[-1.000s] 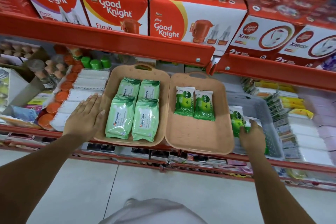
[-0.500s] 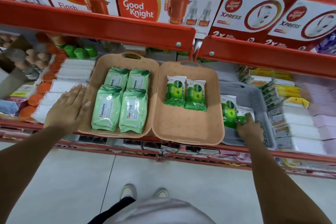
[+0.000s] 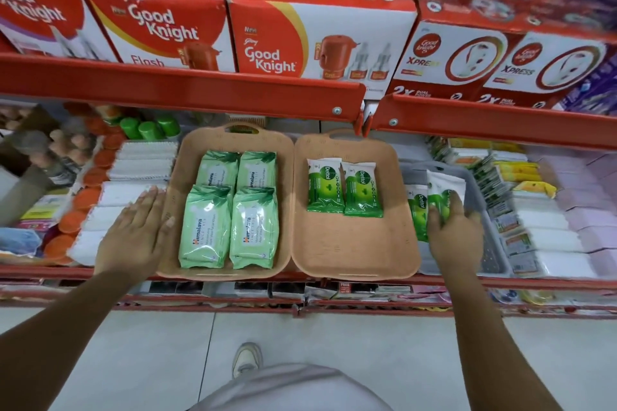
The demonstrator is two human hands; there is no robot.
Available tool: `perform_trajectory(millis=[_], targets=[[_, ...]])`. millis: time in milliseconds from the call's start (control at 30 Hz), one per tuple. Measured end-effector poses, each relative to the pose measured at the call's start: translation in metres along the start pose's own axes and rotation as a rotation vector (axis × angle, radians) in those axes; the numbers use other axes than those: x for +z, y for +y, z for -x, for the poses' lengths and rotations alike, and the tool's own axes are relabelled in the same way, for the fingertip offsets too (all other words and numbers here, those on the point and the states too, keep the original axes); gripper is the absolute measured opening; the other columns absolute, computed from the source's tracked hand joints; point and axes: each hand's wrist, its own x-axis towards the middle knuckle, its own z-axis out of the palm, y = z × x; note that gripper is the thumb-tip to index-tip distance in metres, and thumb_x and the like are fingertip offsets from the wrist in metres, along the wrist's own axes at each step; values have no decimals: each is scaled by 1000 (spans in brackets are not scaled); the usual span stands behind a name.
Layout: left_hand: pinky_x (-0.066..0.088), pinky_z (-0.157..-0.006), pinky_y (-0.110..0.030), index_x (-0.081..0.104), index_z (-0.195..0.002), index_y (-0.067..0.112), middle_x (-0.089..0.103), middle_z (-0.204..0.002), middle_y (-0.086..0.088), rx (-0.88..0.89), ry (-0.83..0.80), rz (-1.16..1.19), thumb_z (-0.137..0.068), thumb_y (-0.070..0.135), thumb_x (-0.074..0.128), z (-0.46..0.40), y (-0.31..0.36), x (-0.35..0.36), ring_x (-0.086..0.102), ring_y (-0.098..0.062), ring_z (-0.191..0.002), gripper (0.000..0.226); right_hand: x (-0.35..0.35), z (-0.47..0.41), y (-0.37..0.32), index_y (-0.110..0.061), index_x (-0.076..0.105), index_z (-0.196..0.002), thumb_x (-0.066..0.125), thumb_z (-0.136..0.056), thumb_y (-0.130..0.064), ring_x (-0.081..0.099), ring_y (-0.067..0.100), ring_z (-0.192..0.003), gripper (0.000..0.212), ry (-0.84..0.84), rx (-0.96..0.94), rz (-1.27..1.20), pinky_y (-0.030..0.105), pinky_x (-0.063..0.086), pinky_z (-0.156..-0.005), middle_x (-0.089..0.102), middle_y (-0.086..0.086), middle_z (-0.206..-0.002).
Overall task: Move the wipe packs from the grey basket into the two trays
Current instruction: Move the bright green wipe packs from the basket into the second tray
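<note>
Two beige trays stand side by side on the shelf. The left tray (image 3: pixel 172 210) holds several pale green Himalaya wipe packs (image 3: pixel 230 210). In the right tray (image 3: pixel 354 250) lie two dark green Dettol wipe packs (image 3: pixel 344 190) at the back. Right of it is the grey basket (image 3: pixel 480 200). My right hand (image 3: pixel 454 230) is in the basket, gripping a Dettol wipe pack (image 3: pixel 445 187) tilted up off the bottom; another Dettol pack (image 3: pixel 417 210) lies beside it. My left hand (image 3: pixel 133 233) rests flat and open against the left tray's left edge.
An orange upper shelf rail (image 3: pixel 180 93) carrying red Good Knight boxes (image 3: pixel 317 40) overhangs the trays. White packs (image 3: pixel 133 170) and orange-capped items sit left of the trays, stacked sachets and white packs (image 3: pixel 541 237) right of the basket. Below is tiled floor and my shoe (image 3: pixel 247 359).
My right hand has closed on a Dettol pack in the basket and lifted its far end. The left hand stays at the left tray. The camera has tilted slightly.
</note>
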Motion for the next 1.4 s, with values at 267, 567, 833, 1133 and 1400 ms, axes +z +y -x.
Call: perform_trajectory(millis=[267,567,833,1133,1400], targets=[[-2,-115,-23,23,-147,8,26,-154,-12,-8,50,41,-93,50,9,4,7,-6,21,-23,-143,70,27,73,-99,-25,34,-147,44,-96,-41,60,28,-88,54,-281,-213,-34,32,48,-74,51,18,-125],[10,-117,-34,21,-148,8,24,-155,-10,-3,38,70,-94,48,11,5,8,-8,20,-21,-144,68,69,80,-134,-29,31,-147,55,-88,-26,48,36,-122,63,-605,-57,98,39,47,-92,42,16,-137],[11,-118,-35,22,-147,8,25,-155,-10,9,24,72,-94,48,12,4,6,-8,22,-22,-143,67,63,68,-118,-23,40,-144,56,-90,-43,64,31,-101,59,-420,-110,5,39,54,-86,52,14,-132],[-12,-113,-14,19,-148,12,23,-155,-8,-10,20,33,-93,51,8,4,1,-4,18,-17,-144,69,36,-42,-13,-15,50,-137,52,-93,-22,57,46,-107,45,-102,19,-93,50,50,-82,57,26,-127],[8,-119,-34,19,-149,12,23,-156,-8,-22,8,34,-93,52,11,2,3,-1,17,-18,-145,69,63,-72,17,-22,49,-135,57,-88,-42,61,41,-102,51,-463,20,74,43,51,-83,62,24,-117]])
